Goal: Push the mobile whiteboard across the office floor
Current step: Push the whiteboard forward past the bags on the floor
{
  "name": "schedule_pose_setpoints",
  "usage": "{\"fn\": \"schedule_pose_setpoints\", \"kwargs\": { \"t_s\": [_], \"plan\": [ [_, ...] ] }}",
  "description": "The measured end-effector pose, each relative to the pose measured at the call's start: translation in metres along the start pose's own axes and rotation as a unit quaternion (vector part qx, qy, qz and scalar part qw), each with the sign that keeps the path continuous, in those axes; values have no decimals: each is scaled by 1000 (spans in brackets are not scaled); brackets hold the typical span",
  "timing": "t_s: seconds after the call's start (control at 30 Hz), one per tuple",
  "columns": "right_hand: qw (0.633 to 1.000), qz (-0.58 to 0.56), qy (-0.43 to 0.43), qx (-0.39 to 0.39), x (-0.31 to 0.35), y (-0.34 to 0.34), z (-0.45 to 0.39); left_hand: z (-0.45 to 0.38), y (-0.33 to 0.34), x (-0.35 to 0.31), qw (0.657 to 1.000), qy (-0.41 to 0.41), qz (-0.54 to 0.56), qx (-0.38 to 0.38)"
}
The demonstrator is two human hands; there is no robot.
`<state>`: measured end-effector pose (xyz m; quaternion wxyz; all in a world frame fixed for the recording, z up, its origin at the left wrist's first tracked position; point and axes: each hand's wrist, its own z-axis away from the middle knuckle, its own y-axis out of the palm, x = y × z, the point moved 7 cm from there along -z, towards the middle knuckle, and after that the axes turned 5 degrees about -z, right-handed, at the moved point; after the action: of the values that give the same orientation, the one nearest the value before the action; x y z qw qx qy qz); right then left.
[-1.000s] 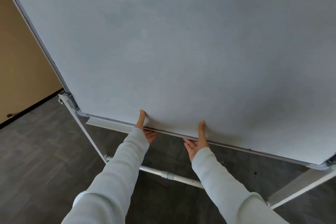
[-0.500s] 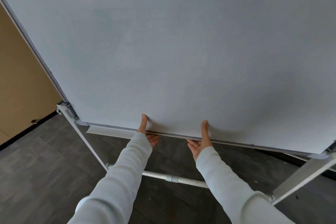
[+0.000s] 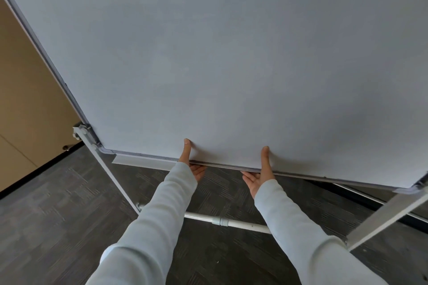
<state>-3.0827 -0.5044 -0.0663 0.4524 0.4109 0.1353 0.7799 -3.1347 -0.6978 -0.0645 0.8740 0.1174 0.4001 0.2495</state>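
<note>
The large white mobile whiteboard point(image 3: 231, 58) fills most of the view, tilted on its white metal stand. My left hand point(image 3: 193, 164) grips its bottom edge left of centre, thumb on the front face and fingers curled underneath. A little to the right, my right hand point(image 3: 260, 173) holds the same edge the same way. Both arms are in pale long sleeves. The fingers behind the board are hidden.
The stand's left leg point(image 3: 111, 173), lower crossbar point(image 3: 231, 222) and right leg point(image 3: 389, 217) frame my arms. Dark grey patterned carpet point(image 3: 58, 215) covers the floor. A tan wall point(image 3: 25, 99) with a black baseboard stands at the left, close to the board's left edge.
The board and stand have shifted slightly against the floor and wall. The view has tilted, so the bottom edge sits flatter. Both hands keep the same grip on the edge.
</note>
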Motion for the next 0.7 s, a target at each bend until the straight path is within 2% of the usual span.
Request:
{"fn": "schedule_pose_setpoints", "kwargs": {
  "t_s": [0.4,0.7],
  "plan": [
    [998,34,26,39,-88,133,-63,-62,-91,-119,997,29,49,-44],
    [993,58,75,72,-166,239,-102,-101,-171,-212,989,65,92,-94]
  ]
}}
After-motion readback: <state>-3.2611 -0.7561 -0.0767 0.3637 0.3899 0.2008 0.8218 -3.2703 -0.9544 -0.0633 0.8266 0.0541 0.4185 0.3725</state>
